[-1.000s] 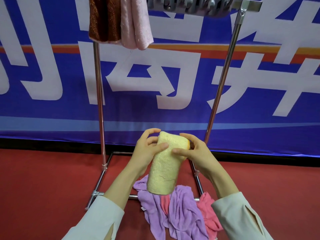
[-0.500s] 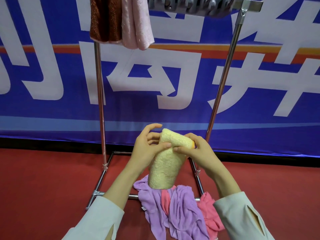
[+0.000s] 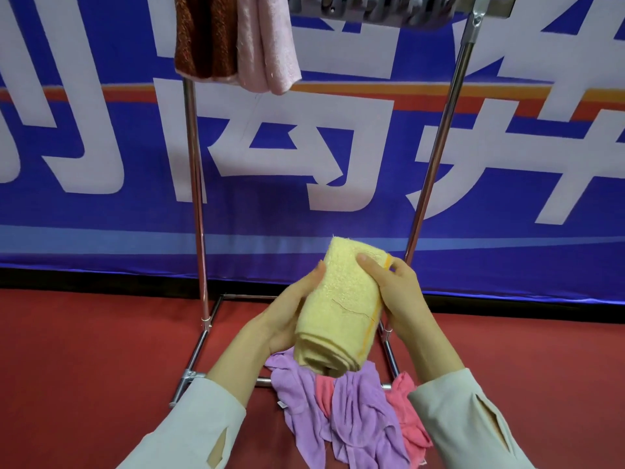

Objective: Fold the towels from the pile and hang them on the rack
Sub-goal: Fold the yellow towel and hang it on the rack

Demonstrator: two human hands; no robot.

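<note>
The left hand (image 3: 291, 319) has been sliding down from the top fold and is now cupping the one yellow towel (image 3: 341, 306). The right hand (image 3: 399, 296) is gripping its top above the floor pile (image 3: 355, 411). Two towels, brown (image 3: 206, 35) and pink (image 3: 267, 38), are hanging on the rack (image 3: 194, 184).

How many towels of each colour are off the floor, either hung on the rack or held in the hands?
brown towel: 1
pale pink towel: 1
yellow towel: 1
Total: 3

A yellow towel (image 3: 338, 306), a purple and pink pile (image 3: 358, 411).
</note>
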